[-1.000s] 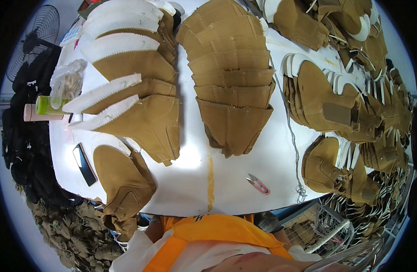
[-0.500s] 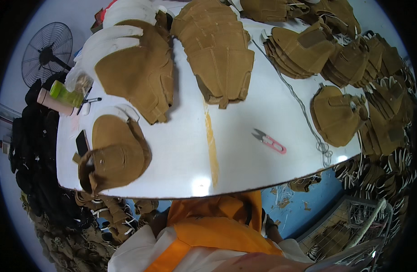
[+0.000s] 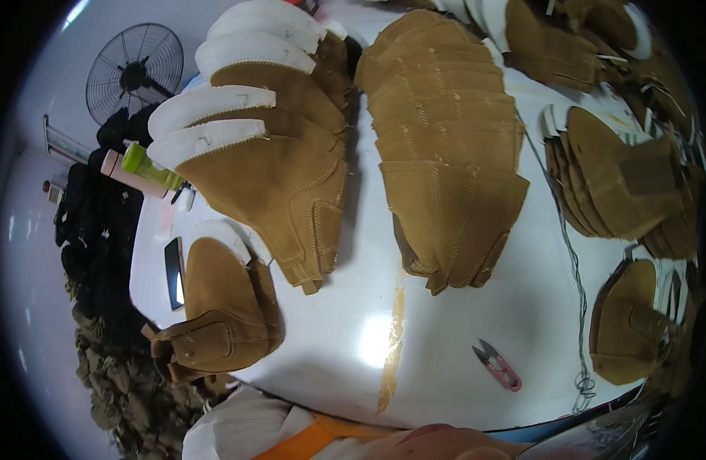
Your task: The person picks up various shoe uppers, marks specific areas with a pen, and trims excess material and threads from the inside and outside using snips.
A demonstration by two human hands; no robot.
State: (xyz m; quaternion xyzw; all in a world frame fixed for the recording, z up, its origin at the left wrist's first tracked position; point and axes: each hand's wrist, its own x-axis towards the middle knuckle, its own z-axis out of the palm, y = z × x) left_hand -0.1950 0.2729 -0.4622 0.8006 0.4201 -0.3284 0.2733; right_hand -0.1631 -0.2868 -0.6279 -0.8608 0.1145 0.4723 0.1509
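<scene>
Neither of my hands shows; only a white sleeve or shirt part (image 3: 241, 422) and an orange apron strap (image 3: 311, 438) come in at the lower edge. Brown boot uppers lie on the white table (image 3: 322, 368). One fanned stack of brown uppers with white toe edges (image 3: 284, 184) is at the left, and another stack of stitched brown uppers (image 3: 449, 207) lies right of it. At the near left sits a single folded brown upper (image 3: 222, 284). Pink-handled thread snips (image 3: 498, 366) rest at the near right, blades apart.
A phone (image 3: 173, 272), a pink bottle (image 3: 123, 172) and a green cup (image 3: 142, 162) stand at left, before a fan (image 3: 134, 75). A grey cord (image 3: 571, 264) crosses the right side, beside more uppers (image 3: 617, 176). Dark goods (image 3: 100, 222) are heaped beyond the left edge.
My view has tilted up and come nearer the table, so the stacks look larger and the floor drops out of sight. The things on the table seem to lie as before.
</scene>
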